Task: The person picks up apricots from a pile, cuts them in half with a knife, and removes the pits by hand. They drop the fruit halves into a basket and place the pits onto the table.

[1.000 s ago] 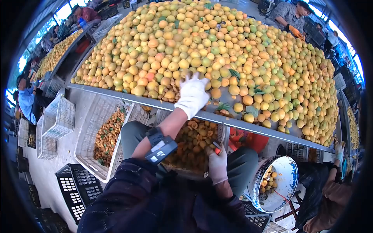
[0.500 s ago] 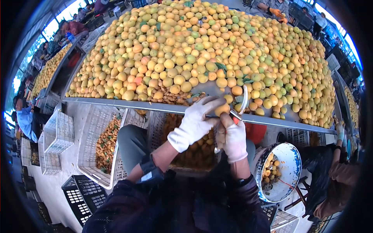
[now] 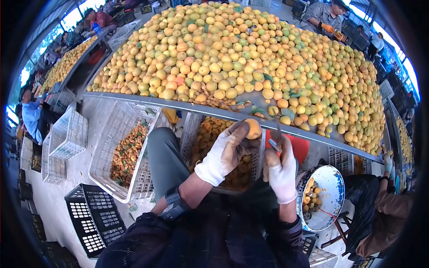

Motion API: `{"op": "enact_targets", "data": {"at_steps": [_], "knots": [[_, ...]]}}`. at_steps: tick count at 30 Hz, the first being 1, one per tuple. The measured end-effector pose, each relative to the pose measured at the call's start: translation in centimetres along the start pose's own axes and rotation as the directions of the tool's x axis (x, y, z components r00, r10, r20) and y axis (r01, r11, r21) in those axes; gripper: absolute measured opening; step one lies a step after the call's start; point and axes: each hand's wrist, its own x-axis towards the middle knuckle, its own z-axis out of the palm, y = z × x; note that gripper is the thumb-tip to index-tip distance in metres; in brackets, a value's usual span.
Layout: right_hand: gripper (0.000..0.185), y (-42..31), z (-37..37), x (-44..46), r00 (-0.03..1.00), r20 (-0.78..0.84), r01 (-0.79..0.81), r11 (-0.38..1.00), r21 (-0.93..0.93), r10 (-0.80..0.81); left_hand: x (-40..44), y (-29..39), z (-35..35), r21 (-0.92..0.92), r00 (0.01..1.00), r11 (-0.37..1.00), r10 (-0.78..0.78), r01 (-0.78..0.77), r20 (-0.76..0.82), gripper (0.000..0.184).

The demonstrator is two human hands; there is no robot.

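My left hand [image 3: 225, 154], in a stained white glove, pinches a round yellow-orange apricot [image 3: 253, 129] at its fingertips, just below the table's front edge. To its right, my gloved right hand [image 3: 281, 172] is closed around a knife [image 3: 273, 143] with some red at the handle. The blade points up and is smeared by motion. A small gap separates the knife from the apricot. Beyond both hands, a large heap of yellow, orange and greenish apricots [image 3: 214, 53] covers the metal-edged table [image 3: 178, 105].
Below my hands stands a crate [image 3: 190, 134] of fruit pieces. A white crate [image 3: 100, 156] with brownish scraps is on the left, a black crate [image 3: 96, 219] nearer. At right stands a paint-marked bucket [image 3: 333, 192] holding fruit. Other people [image 3: 324, 20] sit around the tables.
My hands have drawn apart: the knife moved away from the apricot and lower. The left hand turned, lifting the apricot into clearer view. The camera view has shifted slightly.
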Motion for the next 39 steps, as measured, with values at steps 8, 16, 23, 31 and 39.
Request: {"op": "enact_targets", "data": {"at_steps": [8, 16, 23, 31, 39], "knots": [[0.023, 1.0, 1.4, -2.2, 0.977, -0.014, 0.192, 0.909, -0.37, -0.212, -0.2, -2.5, 0.6, -0.104, 0.992, 0.994, -0.049, 0.037, -0.119, 0.044], [0.02, 1.7, 0.8, -2.4, 0.982, 0.041, 0.185, 0.916, -0.356, -0.183, -0.4, -3.2, 0.5, -0.288, 0.979, 0.946, -0.181, 0.147, -0.094, 0.047], [0.021, 1.6, 0.2, -2.6, 0.994, 0.059, 0.104, 0.935, -0.34, -0.089, -1.4, -2.8, 1.6, -0.019, 0.981, 0.999, -0.035, 0.032, -0.193, 0.034], [0.032, 3.5, 1.7, -3.1, 0.983, 0.034, -0.184, 0.969, 0.164, 0.181, -1.6, -3.4, 1.4, -0.108, 0.999, 0.993, -0.044, 0.046, 0.021, 0.046], [0.034, 3.4, -1.4, -2.5, 0.96, 0.264, -0.117, 0.99, 0.075, 0.093, -1.0, 1.2, 0.7, 0.59, 0.954, 0.794, -0.043, -0.147, 0.296, 0.034]]}}
